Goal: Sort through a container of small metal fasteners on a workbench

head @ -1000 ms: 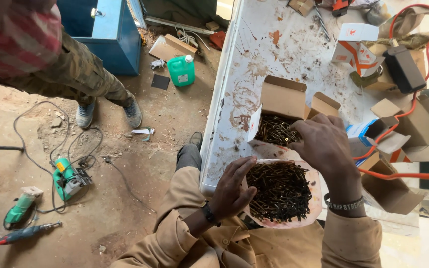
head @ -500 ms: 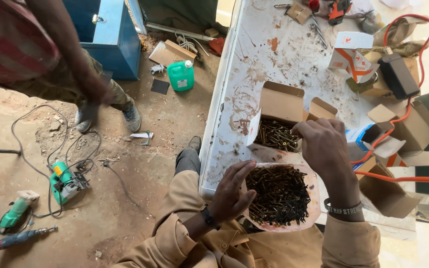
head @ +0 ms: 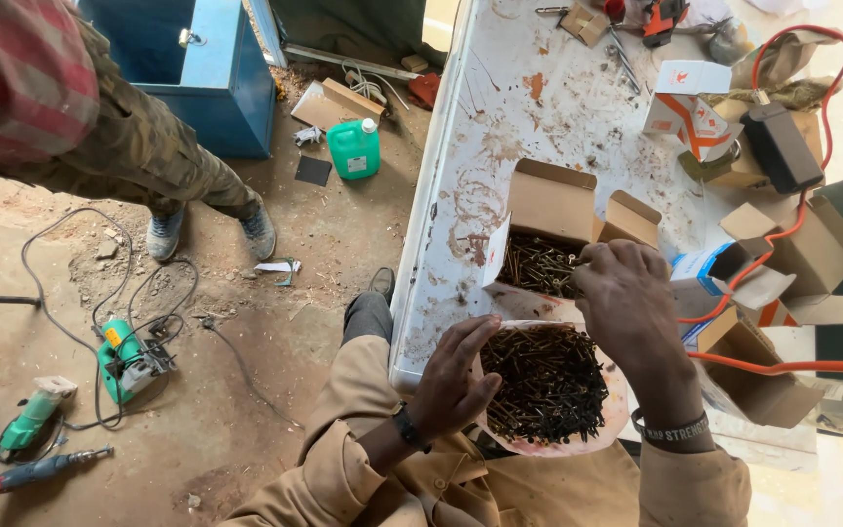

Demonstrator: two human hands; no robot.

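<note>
The left hand (head: 453,376) lies open, fingers spread against the bowl (head: 621,395) of screws (head: 545,383). At 12 o'clock, the right hand (head: 629,298) pinches, fingers narrow, over the cardboard box (head: 550,205); what it holds I cannot tell.

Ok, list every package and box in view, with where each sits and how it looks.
Open brown carton: table middle, flaps up, dark screws inside.
White and orange box: far side of the table, lid raised.
Blue and white box: right of the right hand, open.
Brown cartons: table's right edge, open.
Green jug: on the floor, white cap.
</note>
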